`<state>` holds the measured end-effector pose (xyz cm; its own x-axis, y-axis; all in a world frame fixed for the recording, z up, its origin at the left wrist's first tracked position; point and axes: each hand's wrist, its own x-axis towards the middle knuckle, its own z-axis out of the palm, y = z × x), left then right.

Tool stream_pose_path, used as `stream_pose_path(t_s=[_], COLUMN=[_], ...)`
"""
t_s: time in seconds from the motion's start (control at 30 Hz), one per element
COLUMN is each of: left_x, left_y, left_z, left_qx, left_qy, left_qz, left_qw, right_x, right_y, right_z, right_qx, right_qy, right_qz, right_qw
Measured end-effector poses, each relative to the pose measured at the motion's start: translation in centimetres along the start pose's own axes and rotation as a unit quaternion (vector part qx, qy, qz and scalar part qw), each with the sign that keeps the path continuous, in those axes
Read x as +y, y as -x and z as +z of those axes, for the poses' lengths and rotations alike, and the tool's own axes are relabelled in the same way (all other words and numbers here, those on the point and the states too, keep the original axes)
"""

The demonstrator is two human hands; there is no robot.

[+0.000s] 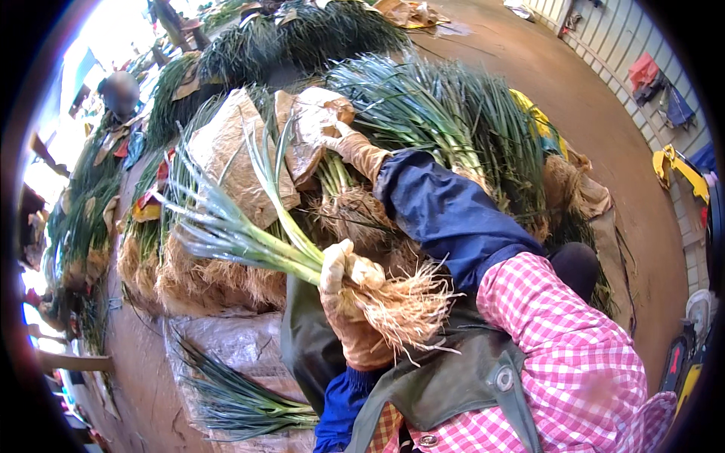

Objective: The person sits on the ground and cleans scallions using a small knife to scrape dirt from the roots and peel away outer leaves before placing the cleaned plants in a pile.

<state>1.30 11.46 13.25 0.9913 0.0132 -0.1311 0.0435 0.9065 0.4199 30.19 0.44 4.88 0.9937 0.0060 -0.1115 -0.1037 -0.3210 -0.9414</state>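
Head view: your landmark is the held bunch of long green stalks, positioned in front of your torso with leaves toward the upper left and pale roots toward the right. Your gloved left hand is closed around this bunch just above the roots — the grip is narrow and loaded. Your gloved right hand, beyond the held bunch, contacts the edge of a brown sheet; you cannot tell whether its fingers are closed on it. A second brown sheet lies directly behind the leaves of the held bunch. A large green pile stands beyond and to the right of it. Below and left of it — a loose bunch lies on a plastic sheet.
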Motion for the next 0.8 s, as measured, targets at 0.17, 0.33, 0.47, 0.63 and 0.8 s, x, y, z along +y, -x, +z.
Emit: stream_pose_path(t_s=[0.17,0.33,0.47,0.63,0.8], left_x=[0.1,1.4,-1.0,1.6,1.9], left_y=[-0.6,-1.0,-1.3,-1.5,-0.5], left_z=[1.3,-0.6,2.3,-0.8,-0.6], left_qx=[0.02,0.01,-0.05,-0.018,-0.034], left_qy=[0.007,-0.04,-0.044,-0.046,-0.037], left_qz=[0.015,0.086,0.053,0.128,0.156], left_qw=[1.0,0.995,0.996,0.991,0.987], right_x=[3.6,-3.6,1.4,-0.1,2.4], right_y=[-6.9,-3.5,-3.6,4.1,9.1], right_z=[-0.7,8.8,12.3,14.0,7.7], right_qx=[0.187,0.149,0.114,0.029,0.059], right_qy=[0.141,0.049,0.231,0.229,0.282], right_qz=[-0.169,-0.353,-0.376,-0.427,-0.371], right_qw=[0.957,0.922,0.89,0.874,0.883])
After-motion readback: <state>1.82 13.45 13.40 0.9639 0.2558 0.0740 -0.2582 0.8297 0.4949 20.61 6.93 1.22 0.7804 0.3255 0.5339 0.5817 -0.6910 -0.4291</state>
